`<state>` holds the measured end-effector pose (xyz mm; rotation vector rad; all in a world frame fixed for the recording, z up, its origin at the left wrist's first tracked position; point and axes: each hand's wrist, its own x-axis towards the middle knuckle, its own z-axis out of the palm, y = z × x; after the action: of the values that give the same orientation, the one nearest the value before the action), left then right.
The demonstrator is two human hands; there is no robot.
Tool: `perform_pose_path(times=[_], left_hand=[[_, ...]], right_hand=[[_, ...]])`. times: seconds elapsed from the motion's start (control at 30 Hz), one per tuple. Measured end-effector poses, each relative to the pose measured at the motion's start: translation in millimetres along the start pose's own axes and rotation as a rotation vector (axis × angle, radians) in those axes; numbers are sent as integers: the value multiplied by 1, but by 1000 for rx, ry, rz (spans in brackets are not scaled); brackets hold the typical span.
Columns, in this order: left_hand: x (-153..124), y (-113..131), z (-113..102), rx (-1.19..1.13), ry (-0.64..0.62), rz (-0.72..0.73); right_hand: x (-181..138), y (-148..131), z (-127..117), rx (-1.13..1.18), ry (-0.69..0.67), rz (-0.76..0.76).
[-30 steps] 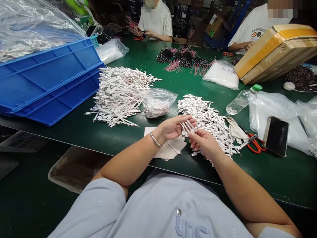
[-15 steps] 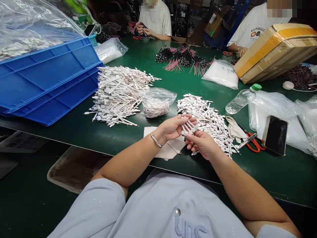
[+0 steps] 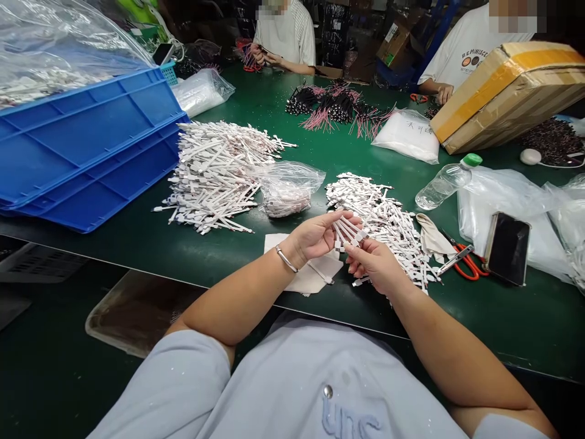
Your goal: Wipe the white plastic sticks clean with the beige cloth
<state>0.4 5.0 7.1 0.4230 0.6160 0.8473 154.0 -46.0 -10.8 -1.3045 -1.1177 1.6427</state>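
Note:
Several short white cables point(image 3: 348, 230) with flat connector ends are fanned out between my hands above the table. My left hand point(image 3: 319, 236), a silver bangle on its wrist, is closed around their upper ends. My right hand point(image 3: 372, 262) pinches the connector ends at the lower right of the fan. Beneath my hands lies a pale cloth point(image 3: 301, 281) with a single white cable point(image 3: 322, 272) on it. Just behind my right hand spreads a pile of short white cables point(image 3: 388, 213). Farther left is a larger white cable pile point(image 3: 214, 174), with a clear bag of cables point(image 3: 287, 198) beside it.
Blue crates point(image 3: 91, 146) stand at the left. To the right are a bottle point(image 3: 443, 186), orange-handled scissors point(image 3: 470, 268), a phone point(image 3: 508, 249) and plastic bags point(image 3: 539, 244). A tilted carton point(image 3: 507, 97) and black-pink wires point(image 3: 338, 107) lie farther back. Two people sit across the table.
The cables between my hands have fanned wider, and their connector ends have shifted slightly. My arms stay nearly in place.

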Motion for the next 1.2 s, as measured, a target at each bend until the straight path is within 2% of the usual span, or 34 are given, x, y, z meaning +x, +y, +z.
perform_pose_path(times=[0.2,0.5,0.87,1.2], left_hand=[[0,-2,-1,23,-25,18],[0,-1,-2,38,3,26],[-1,-1,1,73,30,30],[-1,-1,0,81,-10,56]], right_hand=[[0,0,0,-9,-8,14],[-1,-1,-5,36,-69,35],[-1,-4,-5,158,-51,76],[-1,-5,-1,257,-56,53]])
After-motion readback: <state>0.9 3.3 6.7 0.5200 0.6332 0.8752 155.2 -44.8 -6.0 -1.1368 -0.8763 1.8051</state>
